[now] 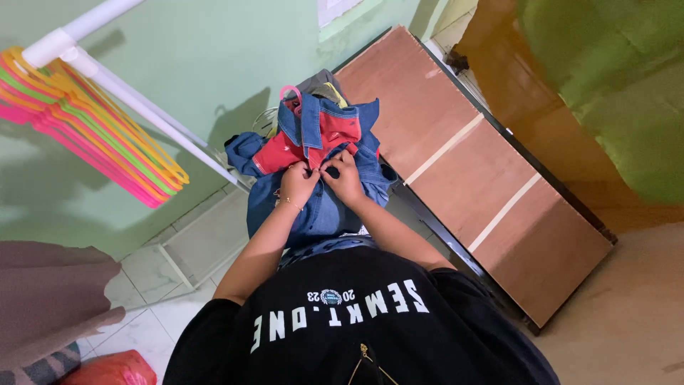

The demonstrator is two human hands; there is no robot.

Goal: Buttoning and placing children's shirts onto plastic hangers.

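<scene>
Hangers (100, 135) beside jacket (320, 142), rack (142, 107).

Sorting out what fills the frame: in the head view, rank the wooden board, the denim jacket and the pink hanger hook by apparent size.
1. wooden board, largest.
2. denim jacket, which both hands pinch at its front.
3. pink hanger hook, smallest; only its top shows.
</scene>
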